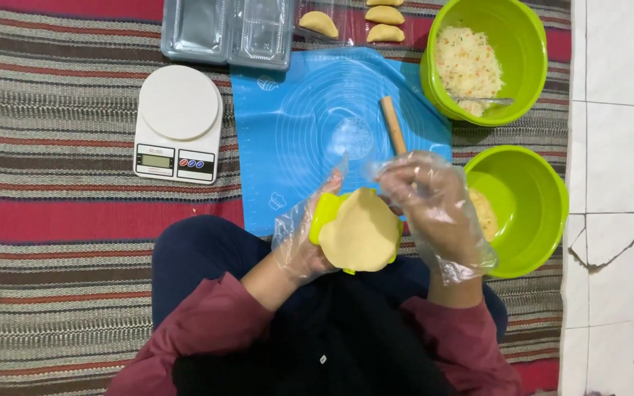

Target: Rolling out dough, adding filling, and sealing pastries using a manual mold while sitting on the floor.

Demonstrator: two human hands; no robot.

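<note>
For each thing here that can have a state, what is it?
Yellow-green dumpling press: open, dough round laid flat on it.
Left hand: gloved, holding the press.
Right hand: gloved, touching the dough's edge.
Upper green bowl: holds filling.
Scale: bare.
Clear trays: empty.

Gloved hands (376,220) hold a dough round (361,233) on a yellow-green press (322,213)

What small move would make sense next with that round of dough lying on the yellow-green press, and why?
Probably spoon filling on. The pale round dough sheet lies flat and bare over the open yellow-green plastic press in the gloved left hand; the gloved right hand rests at its edge, and the green bowl of rice-like filling holds a spoon.
</note>
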